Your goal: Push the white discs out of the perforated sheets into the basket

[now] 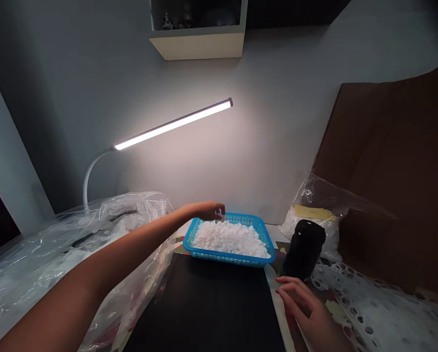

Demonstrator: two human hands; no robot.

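A grey wall [273,102] was seen far beyond the fingers of both hands, with a pale wall cabinet [197,46] fixed above them. A large brown cardboard sheet [395,161] was propped up to the right of the right hand [307,313]. Crumpled clear plastic sheeting [54,259] was heaped under and beside the left forearm, well to the left of the left hand [204,211]. A black board [204,313] was laid on the table, below the left hand's fingers and just left of the right hand's. A white perforated sheet [373,313] was spread to the right of the right hand, and a clear bag [310,210] with a yellow label was seen beyond it. A white desk lamp [175,124] with a lit bar was positioned high beyond the left hand.

A blue plastic mesh basket [229,258] was placed directly under the left hand's fingers [219,212], and it was filled with small white pieces [229,239]. Those fingers were curved down over the basket's far-left rim; whether a piece was pinched could not be told. A black cylindrical container [303,249] was stood just beyond the right hand's fingers [288,288], which were loosely spread and slightly curled, with no contact seen.
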